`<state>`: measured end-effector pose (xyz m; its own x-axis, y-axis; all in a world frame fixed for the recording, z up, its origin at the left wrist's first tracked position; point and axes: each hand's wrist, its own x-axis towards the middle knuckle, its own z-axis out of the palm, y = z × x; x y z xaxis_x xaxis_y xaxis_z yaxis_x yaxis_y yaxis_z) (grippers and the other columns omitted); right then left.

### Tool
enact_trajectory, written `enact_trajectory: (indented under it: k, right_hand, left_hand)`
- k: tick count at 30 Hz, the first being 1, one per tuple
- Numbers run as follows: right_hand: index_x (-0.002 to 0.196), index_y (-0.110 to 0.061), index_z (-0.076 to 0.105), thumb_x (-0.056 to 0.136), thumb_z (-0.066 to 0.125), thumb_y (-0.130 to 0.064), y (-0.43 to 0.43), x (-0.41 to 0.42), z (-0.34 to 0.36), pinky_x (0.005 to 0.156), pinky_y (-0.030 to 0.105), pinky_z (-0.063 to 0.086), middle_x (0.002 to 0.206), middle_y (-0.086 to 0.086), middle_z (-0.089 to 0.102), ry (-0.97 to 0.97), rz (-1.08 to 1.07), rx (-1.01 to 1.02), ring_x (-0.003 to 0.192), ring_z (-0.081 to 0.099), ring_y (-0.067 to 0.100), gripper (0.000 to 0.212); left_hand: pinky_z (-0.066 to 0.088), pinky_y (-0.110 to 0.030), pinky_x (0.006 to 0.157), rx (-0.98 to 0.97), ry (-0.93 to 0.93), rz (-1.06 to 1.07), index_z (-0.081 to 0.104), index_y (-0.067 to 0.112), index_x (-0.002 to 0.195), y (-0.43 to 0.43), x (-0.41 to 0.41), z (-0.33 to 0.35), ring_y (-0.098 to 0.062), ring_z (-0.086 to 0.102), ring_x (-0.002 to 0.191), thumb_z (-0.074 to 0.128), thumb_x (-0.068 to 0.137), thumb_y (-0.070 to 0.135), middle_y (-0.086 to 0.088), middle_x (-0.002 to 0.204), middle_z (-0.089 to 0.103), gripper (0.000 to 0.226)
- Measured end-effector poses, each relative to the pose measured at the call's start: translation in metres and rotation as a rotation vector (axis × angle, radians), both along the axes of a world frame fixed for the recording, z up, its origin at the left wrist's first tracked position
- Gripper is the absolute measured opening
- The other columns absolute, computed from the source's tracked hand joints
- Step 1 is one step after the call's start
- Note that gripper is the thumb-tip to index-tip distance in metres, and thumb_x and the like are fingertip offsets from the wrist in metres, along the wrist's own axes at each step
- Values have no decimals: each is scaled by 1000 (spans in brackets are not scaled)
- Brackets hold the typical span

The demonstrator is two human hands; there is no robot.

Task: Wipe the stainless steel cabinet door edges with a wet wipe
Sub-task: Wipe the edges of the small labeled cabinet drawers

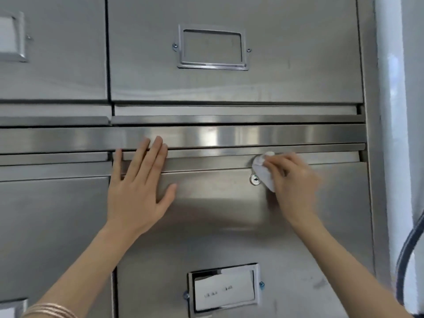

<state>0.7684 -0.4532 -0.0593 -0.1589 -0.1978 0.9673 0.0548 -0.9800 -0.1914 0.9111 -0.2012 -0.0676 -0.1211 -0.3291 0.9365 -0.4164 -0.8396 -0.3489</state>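
A stainless steel cabinet door (pixel 218 221) fills the lower middle, with a folded top edge (pixel 206 160) running across it. My left hand (pixel 140 187) lies flat on the door's upper left, fingers straight and reaching over the edge. My right hand (pixel 291 180) grips a crumpled white wet wipe (pixel 262 169) and presses it against the top edge, just above a small round keyhole (pixel 254 179). The right hand is blurred.
An upper door (pixel 229 83) carries an empty metal label frame (pixel 212 48). The lower door has a label frame (pixel 224 290) holding a white card. More doors (pixel 46 214) lie to the left. A white wall (pixel 399 134) and a dark cable (pixel 410 244) stand at the right.
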Motion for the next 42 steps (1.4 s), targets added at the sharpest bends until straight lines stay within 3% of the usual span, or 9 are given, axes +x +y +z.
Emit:
enact_trajectory:
  k: [3, 5, 10, 12, 19, 24, 30, 36, 42]
  right_hand:
    - [73, -19, 75, 73, 76, -15, 69, 30, 7, 71, 28, 33, 71, -5, 68, 18, -47, -246, 62, 60, 17, 5]
    - [72, -24, 74, 76, 76, -21, 78, 33, 9, 73, 31, 30, 70, -8, 67, 38, -106, -286, 62, 57, 12, 5]
    - [79, -15, 76, 83, 66, -20, 23, 0, 4, 71, 32, 26, 80, 4, 68, 6, -238, 281, 66, 60, 28, 12]
    - [78, -13, 76, 83, 64, -17, 37, 7, 7, 70, 31, 23, 78, 5, 67, -16, -267, 380, 65, 58, 28, 13]
    - [66, -21, 73, 73, 77, -22, 126, 49, 6, 68, 31, 28, 65, -5, 65, 1, -180, -80, 55, 57, 16, 8]
    - [72, -20, 74, 79, 72, -22, 131, 48, -3, 70, 36, 31, 76, -4, 70, -82, -127, 120, 63, 63, 19, 8]
    - [72, -24, 72, 79, 73, -24, 218, 93, 3, 71, 30, 29, 72, -12, 67, -22, -70, -263, 65, 61, 9, 8]
    - [71, -21, 74, 78, 71, -23, 183, 76, -3, 69, 33, 29, 77, -5, 71, -138, -121, 43, 63, 64, 18, 8]
    - [74, -24, 73, 81, 71, -25, 212, 96, 1, 72, 30, 30, 76, -11, 69, -80, -133, -218, 63, 61, 10, 8]
  left_hand:
    - [14, -58, 117, 5, 8, -26, 24, 8, 152, -2, -1, -1, -22, 19, 148, 35, 95, 47, -5, 160, 21, 70]
    - [16, -60, 116, 23, 36, -9, 24, 8, 153, 0, -3, -1, -24, 20, 148, 32, 96, 47, -6, 160, 21, 70]
    - [21, -60, 114, 132, 105, 48, 23, 8, 153, 12, -11, 5, -25, 18, 148, 26, 95, 49, -5, 161, 17, 70]
    - [22, -61, 113, 140, 95, 37, 27, 11, 152, 25, -7, 9, -25, 20, 147, 29, 95, 49, -2, 160, 21, 69]
    - [11, -56, 118, -45, 104, -61, 29, 10, 151, 70, 18, -3, -28, 18, 148, 37, 90, 51, -8, 160, 22, 75]
    - [17, -55, 118, 12, 87, -59, 24, 6, 152, 94, 27, -12, -25, 18, 148, 38, 89, 56, -12, 160, 20, 81]
    - [16, -56, 118, 20, 114, -42, 27, 3, 151, 99, 27, -12, -24, 20, 148, 37, 87, 62, -12, 160, 22, 87]
    - [15, -55, 118, 46, 152, -39, 20, 5, 152, 102, 25, -12, -24, 16, 149, 33, 87, 62, -11, 161, 17, 87]
    - [11, -53, 119, 50, 152, -65, 21, 4, 152, 103, 27, -11, -23, 16, 149, 33, 88, 62, -11, 161, 17, 87]
